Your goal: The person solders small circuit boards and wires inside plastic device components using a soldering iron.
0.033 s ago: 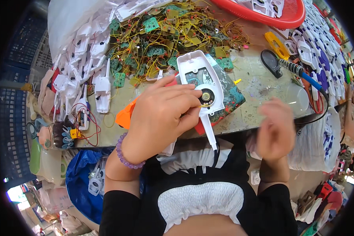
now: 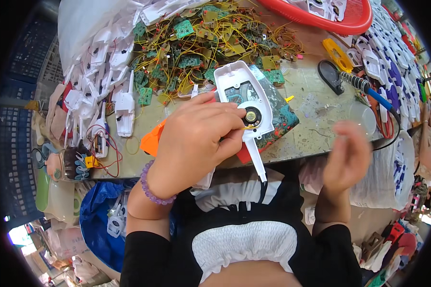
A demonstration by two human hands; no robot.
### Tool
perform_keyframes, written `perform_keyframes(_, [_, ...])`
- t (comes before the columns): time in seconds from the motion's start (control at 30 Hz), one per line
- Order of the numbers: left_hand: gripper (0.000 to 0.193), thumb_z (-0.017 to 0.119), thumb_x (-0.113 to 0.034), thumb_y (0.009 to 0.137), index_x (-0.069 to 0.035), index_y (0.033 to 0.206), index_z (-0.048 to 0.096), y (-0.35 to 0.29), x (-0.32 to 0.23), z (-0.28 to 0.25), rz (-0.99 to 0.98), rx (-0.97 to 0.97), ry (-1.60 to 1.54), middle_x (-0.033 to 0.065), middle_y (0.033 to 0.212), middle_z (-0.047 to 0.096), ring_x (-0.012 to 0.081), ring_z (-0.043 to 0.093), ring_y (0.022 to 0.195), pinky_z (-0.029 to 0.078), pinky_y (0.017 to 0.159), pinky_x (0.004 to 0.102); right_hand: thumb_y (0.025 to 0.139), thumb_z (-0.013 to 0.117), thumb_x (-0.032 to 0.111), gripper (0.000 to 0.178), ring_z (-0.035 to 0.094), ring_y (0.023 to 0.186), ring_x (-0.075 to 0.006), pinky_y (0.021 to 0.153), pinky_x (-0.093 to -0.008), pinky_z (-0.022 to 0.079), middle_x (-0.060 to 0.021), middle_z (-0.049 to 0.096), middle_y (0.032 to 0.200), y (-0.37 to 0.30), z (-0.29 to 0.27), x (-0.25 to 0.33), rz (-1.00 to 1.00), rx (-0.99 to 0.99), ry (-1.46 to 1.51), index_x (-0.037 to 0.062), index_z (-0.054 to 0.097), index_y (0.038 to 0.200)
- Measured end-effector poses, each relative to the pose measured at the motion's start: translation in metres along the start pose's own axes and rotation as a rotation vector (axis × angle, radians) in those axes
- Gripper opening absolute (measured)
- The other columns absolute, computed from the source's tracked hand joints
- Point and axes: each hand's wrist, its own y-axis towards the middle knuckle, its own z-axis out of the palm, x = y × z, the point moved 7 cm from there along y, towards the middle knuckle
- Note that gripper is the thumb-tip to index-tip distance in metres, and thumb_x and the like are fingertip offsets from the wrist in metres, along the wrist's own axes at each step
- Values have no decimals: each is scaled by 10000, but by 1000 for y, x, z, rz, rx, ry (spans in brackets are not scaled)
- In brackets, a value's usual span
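Observation:
My left hand (image 2: 198, 134), with a purple bead bracelet (image 2: 155, 189) at its wrist, grips a white plastic housing (image 2: 259, 154) by its left side. The housing has a rectangular frame and a narrow handle pointing toward me. A small round black speaker (image 2: 252, 115) with a metal centre sits in it, right by my fingertips. Beneath lies a worn, dark patterned pad (image 2: 285, 115). Off to the right, my right hand (image 2: 349, 155) is raised near the table's front edge, slightly blurred. Its fingers are loosely curled, thumb apart, and nothing shows in them.
Wired circuit boards (image 2: 191, 62) are heaped at the back. White housings (image 2: 124, 107) pile up on the left. A soldering iron with a blue handle (image 2: 380, 98) rests in a coiled holder (image 2: 354, 80) at right, near a clear cup (image 2: 362, 118). A red basket (image 2: 316, 21) stands behind.
My right hand has shifted a little to the right. The left hand and the housing have barely moved.

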Motion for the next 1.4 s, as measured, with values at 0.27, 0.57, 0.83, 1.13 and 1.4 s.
perform_keyframes(0.27, [61,685,-66,700,-63,762,684,7,0,0,30,39,-22,67,869,709,209,680,860,486,889,385,891,618,84,303,487,649,-50,569,-189,377,-65,622,872,8,-71,-108,440,-550,141,-7,486,1148])
perform_keyframes(0.57, [59,690,-70,689,-62,746,679,10,-1,1,35,50,-5,54,854,707,201,674,821,488,872,378,913,614,210,244,558,724,-61,614,-182,415,-27,633,819,33,-95,-136,511,-380,-191,-14,653,999])
perform_keyframes(0.83, [61,700,-58,682,-63,738,674,10,0,2,35,44,14,42,867,705,198,671,830,487,868,375,886,540,199,241,431,557,-90,531,-234,325,-26,487,636,15,-174,-25,119,-696,-229,-26,624,909])
perform_keyframes(1.13, [60,704,-64,691,-67,747,681,7,0,1,64,8,9,40,867,705,195,669,826,479,881,377,957,429,364,332,356,496,-131,499,-295,259,-28,421,610,19,-51,23,-188,-68,571,54,471,844])
perform_keyframes(1.4, [57,694,-57,686,-65,741,680,7,0,2,64,27,19,42,855,704,187,668,819,458,916,400,956,450,332,317,369,493,-143,469,-297,252,-37,439,594,16,-23,26,-235,98,502,27,492,881])
